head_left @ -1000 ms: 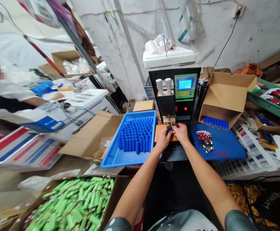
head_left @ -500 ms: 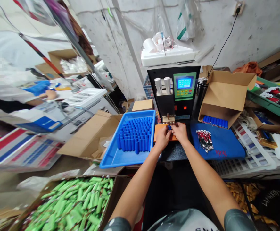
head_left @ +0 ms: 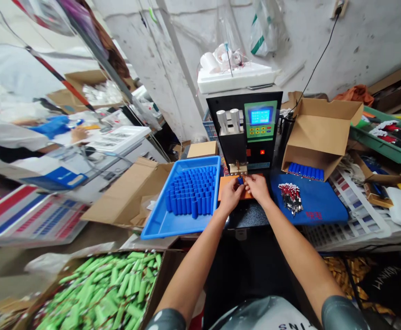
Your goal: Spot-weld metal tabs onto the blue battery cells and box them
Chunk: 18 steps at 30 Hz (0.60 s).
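A blue cylindrical battery cell [head_left: 240, 180] is pinched in my left hand [head_left: 231, 192], just below the electrode tips of a black spot welder [head_left: 233, 149]. My right hand [head_left: 257, 187] is closed at the other side of the cell, its fingertips close to the tips. Whatever small piece it pinches is too hidden to make out. Both hands are over an orange block [head_left: 224, 183] in front of the welder. Left of them, a blue tray [head_left: 162, 224] holds many upright blue cells [head_left: 190, 192]. To the right, small red-and-black wire leads [head_left: 290, 197] lie on a blue mat [head_left: 319, 201].
An open cardboard box [head_left: 319, 128] with a row of blue cells stands right of the welder. A carton of green-wrapped cells [head_left: 100, 293] is at lower left. A green bin [head_left: 375, 140] sits far right. At far left a co-worker's hand [head_left: 79, 134] rests over another bench.
The view has shifted slightly. The blue cell shows more between my hands, and my fingers have moved a little around it under the welder's tips.
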Tool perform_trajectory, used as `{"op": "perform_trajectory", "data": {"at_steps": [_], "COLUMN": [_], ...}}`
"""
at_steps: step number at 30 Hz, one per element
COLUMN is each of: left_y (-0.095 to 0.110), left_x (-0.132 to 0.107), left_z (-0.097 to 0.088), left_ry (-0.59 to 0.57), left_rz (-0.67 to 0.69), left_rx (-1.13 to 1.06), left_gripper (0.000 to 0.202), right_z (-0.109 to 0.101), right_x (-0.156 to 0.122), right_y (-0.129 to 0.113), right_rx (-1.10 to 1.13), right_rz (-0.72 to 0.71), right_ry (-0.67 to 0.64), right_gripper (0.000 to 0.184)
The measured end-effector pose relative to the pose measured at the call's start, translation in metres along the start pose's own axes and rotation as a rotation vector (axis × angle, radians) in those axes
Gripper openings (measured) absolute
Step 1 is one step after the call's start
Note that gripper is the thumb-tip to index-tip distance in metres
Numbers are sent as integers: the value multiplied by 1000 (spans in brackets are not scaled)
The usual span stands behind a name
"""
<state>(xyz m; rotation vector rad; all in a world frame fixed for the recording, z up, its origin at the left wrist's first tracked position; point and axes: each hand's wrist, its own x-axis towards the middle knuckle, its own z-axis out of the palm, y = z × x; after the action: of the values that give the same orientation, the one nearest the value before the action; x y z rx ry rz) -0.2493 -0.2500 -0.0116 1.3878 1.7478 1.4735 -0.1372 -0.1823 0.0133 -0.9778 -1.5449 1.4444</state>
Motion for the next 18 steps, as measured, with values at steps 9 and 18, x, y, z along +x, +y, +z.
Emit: {"op": "perform_trajectory", "data": {"at_steps": [9, 18], "left_y": [24, 61], "left_x": [-14, 34], "left_z": [2, 92], "left_ry": [-75, -315], "left_rz": [-82, -99], "left_rx": [-129, -79], "left_gripper": [24, 31], "right_z": [-145, -234], "right_x": [-20, -52], "right_y": [-8, 70], "right_rx": [166, -208], "right_rz": [-59, -111], "right_ry": [325, 645], "right_gripper": [43, 41]}}
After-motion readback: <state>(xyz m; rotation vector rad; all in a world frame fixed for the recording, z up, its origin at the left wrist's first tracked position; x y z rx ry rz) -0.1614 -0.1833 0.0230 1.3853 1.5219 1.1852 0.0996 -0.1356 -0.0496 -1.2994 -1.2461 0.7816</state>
